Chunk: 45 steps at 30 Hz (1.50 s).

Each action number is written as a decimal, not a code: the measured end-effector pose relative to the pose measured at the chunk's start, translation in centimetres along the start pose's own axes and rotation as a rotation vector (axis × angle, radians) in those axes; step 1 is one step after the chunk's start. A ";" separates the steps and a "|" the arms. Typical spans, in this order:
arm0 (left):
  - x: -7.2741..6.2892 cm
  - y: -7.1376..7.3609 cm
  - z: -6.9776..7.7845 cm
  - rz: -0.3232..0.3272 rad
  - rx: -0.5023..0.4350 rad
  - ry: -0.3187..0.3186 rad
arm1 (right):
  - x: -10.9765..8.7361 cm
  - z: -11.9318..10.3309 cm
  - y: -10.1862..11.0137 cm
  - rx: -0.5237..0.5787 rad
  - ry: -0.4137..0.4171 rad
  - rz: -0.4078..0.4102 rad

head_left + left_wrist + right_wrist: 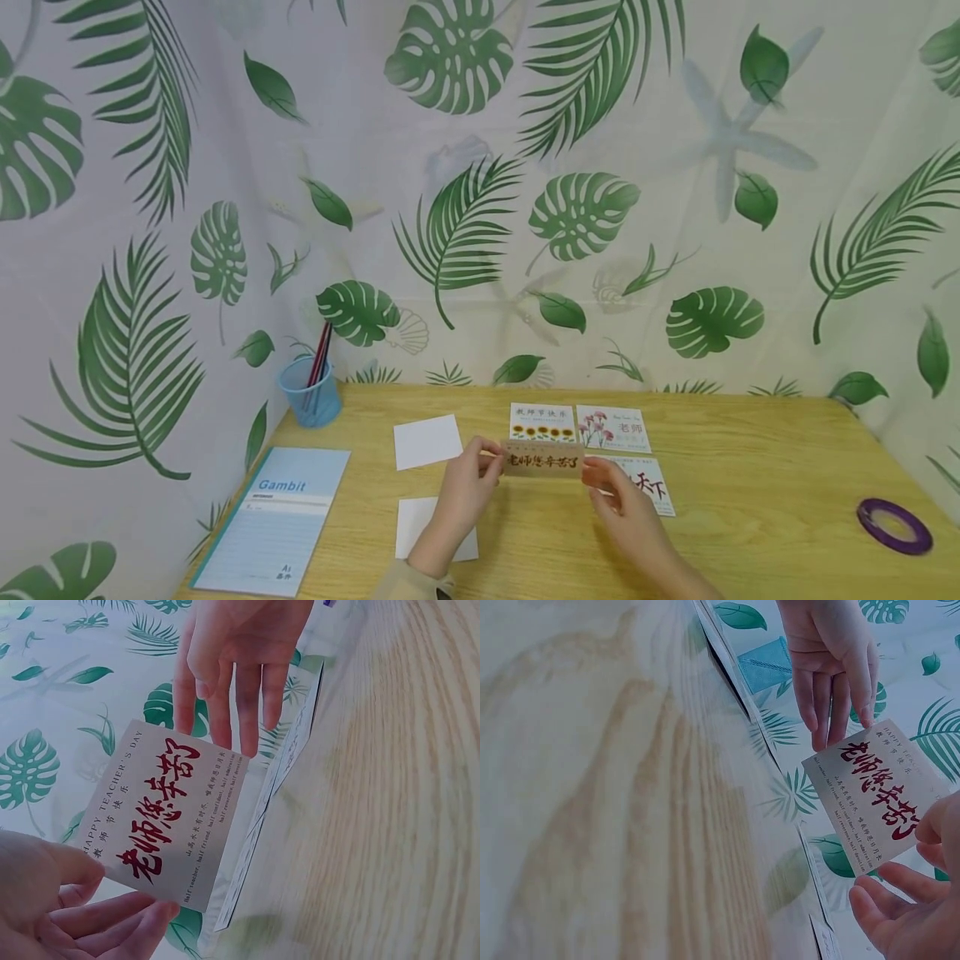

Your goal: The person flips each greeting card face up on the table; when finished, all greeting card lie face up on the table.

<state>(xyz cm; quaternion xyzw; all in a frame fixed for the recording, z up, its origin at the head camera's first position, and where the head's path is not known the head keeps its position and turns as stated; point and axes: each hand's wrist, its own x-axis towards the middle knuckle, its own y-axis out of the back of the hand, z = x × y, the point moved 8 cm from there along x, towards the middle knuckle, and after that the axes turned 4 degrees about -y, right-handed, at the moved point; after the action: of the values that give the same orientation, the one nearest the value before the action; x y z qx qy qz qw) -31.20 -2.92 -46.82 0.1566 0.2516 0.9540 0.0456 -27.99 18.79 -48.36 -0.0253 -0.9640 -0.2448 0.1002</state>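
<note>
A greeting card (543,461) with large dark red Chinese characters is held up over the wooden table. In the left wrist view the card (176,825) also reads "Happy Teacher's Day". My left hand (463,496) pinches its left edge, with the thumb on the printed face. At the opposite edge is my right hand (632,512). Its fingers (249,712) are fairly straight, fingertips right at the card's edge, while its thumb stops short of the edge in the left wrist view. The card partly overlaps a sunflower card (542,417) in the head view.
Behind the hands lie a carnation card (611,427) and a card with red characters (651,487). Two white cards (427,442) lie to the left, one partly behind my left arm. A Gambit notebook (273,517), a blue pen cup (310,398) and a purple tape roll (870,525) are farther out.
</note>
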 end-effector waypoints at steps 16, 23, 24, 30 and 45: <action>-0.4 -0.4 0.0 -0.015 -0.021 0.027 | 0.4 0.3 -0.5 -0.071 0.003 -0.005; -0.4 -0.7 -0.2 -0.023 0.019 0.032 | 0.5 0.4 -0.6 -0.127 0.037 0.011; -0.4 -0.8 -0.2 -0.025 0.024 0.033 | 0.6 0.5 -0.6 -0.134 0.039 0.011; -0.2 -1.3 -0.6 -0.048 0.047 0.028 | 1.0 1.1 -0.8 -0.173 0.003 -0.012; 0.0 -1.9 -1.0 -0.082 0.020 0.036 | 1.9 2.0 -1.3 -0.254 -0.034 -0.049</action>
<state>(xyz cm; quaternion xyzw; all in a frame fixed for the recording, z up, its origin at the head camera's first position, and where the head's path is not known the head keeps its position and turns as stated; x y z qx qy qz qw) -31.53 -1.74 -48.57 0.1292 0.2683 0.9514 0.0786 -30.33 18.58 -50.27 -0.0186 -0.9272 -0.3669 0.0737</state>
